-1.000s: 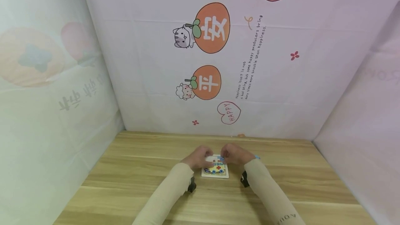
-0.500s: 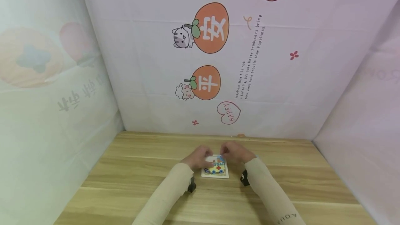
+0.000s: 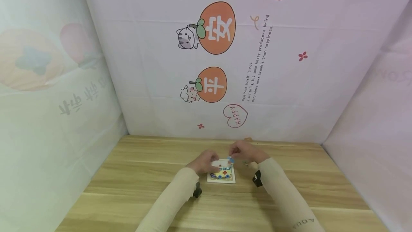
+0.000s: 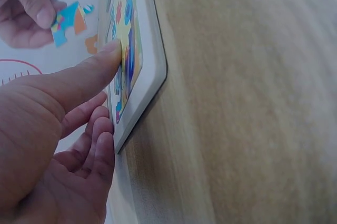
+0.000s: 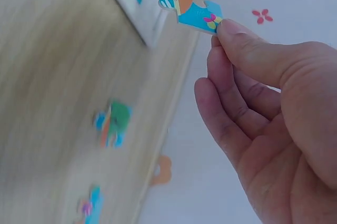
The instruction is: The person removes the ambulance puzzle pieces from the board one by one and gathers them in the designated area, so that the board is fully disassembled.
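Note:
A small jigsaw puzzle board (image 3: pixel 221 180) with a white frame and a yellow vehicle with a red cross lies on the table. My left hand (image 3: pixel 205 162) holds it at its left side. In the left wrist view the thumb (image 4: pixel 95 68) presses on the picture, while the other fingers lie along the board's edge. Just above the board's far right corner, my right hand (image 3: pixel 246 151) pinches a blue and orange puzzle piece (image 5: pixel 197 14) between thumb and fingertips. That piece is apart from the board. The board's upper left is partly hidden by my left hand.
In the right wrist view, a green, blue and orange loose piece (image 5: pixel 117 121) and another blue and pink piece (image 5: pixel 93 205) lie on the wooden table (image 3: pixel 154 189). A printed white cloth (image 3: pixel 161 81) rises behind the table, with more cloth at both sides.
My right hand has lifted off the board's upper right and shifted slightly up and right, with the puzzle piece now showing in its fingers. The left hand stays in place.

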Tool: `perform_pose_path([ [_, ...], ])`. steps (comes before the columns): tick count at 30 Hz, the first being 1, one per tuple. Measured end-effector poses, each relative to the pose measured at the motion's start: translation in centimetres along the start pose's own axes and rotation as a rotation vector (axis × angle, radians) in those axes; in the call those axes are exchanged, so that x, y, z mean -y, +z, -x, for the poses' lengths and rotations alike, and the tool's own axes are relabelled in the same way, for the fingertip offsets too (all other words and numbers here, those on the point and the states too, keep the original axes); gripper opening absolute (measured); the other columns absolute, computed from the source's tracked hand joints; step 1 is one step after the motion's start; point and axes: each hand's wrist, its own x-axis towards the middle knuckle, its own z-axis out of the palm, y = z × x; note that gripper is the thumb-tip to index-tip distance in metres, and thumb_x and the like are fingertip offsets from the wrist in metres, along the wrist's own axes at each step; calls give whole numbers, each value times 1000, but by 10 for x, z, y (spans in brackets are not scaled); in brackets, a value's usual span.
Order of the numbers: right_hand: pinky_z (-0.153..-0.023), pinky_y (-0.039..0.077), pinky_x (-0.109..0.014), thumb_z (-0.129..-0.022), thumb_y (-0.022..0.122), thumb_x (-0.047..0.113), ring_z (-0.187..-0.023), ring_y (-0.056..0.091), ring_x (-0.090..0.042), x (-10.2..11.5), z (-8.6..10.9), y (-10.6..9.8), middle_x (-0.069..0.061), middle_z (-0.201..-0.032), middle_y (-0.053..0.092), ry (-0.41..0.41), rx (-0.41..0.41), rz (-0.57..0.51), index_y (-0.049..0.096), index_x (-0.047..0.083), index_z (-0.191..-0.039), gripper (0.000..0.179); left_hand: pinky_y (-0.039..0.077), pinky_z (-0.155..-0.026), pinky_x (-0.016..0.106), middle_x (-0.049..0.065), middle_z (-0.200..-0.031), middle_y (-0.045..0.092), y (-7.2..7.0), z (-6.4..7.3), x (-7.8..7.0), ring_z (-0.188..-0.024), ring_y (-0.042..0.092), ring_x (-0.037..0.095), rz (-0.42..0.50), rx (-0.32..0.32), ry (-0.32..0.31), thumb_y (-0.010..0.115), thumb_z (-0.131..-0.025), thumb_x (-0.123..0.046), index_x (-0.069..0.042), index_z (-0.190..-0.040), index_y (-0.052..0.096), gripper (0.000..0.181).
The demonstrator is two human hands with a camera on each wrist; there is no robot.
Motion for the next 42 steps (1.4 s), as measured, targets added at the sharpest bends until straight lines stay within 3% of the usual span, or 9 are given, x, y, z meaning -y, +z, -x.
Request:
perform_pose_path([
  [4, -82, 61, -27, -99, 70, 4, -86, 66, -8, -11, 12, -11, -2, -94, 75, 26, -44, 53, 74, 7, -97, 5, 52, -115, 50, 19, -132, 69, -1, 2, -3, -126, 65, 35, -18, -6, -4, 85, -88, -14, 2, -129, 65, 49],
  [9, -85, 63, -38, -98, 71, 5, -89, 69, -13, -29, 34, -32, -1, -94, 75, 86, -102, 106, 74, 10, -93, 8, 52, -115, 50, 19, -132, 69, 0, 3, -2, -126, 64, 35, -22, -11, -4, 85, -88, -15, 2, -129, 65, 49],
  [14, -80, 61, -40, -100, 68, 5, -87, 68, -16, -42, 58, -52, -6, -95, 75, 176, -97, 114, 75, 9, -94, 10, 52, -114, 51, 19, -132, 69, -1, 2, 0, -126, 64, 35, -7, -8, -8, 85, -87, -14, 2, -129, 65, 49],
  [21, -80, 62, -43, -102, 65, 3, -91, 71, -21, -67, 98, -65, -6, -97, 77, 180, -130, 132, 76, 7, -99, 12, 52, -114, 51, 19, -132, 68, 0, 2, 1, -126, 64, 35, 6, -3, -8, 85, -87, -14, 2, -129, 65, 49],
  [25, -78, 62, -41, -101, 65, 3, -90, 72, -25, -83, 114, -64, -7, -95, 78, 183, -164, 126, 76, 5, -98, 11, 51, -115, 50, 18, -133, 68, 0, 1, 2, -127, 64, 35, -5, -1, -5, 85, -88, -15, 1, -130, 65, 49],
  [32, -76, 57, -31, -101, 66, 4, -89, 68, -17, -102, 130, -49, -5, -94, 77, 263, -228, 75, 74, 6, -97, 9, 52, -114, 50, 18, -132, 69, 0, 1, 3, -126, 64, 35, -11, 3, 5, 85, -88, -16, 1, -129, 65, 49],
  [36, -73, 54, -27, -102, 65, 4, -85, 63, -13, -107, 133, -41, -6, -93, 75, 295, -248, 59, 73, 6, -95, 11, 52, -113, 51, 17, -131, 69, 2, 0, 3, -125, 64, 35, -14, 1, 5, 86, -87, -17, 0, -129, 65, 50],
  [42, -70, 52, -24, -99, 65, -2, -81, 61, -10, -115, 130, -32, -8, -89, 74, 275, -301, 53, 71, 3, -91, 11, 52, -113, 52, 17, -130, 68, 2, 0, 3, -124, 64, 35, -6, -4, -2, 86, -86, -17, 0, -128, 66, 50],
])
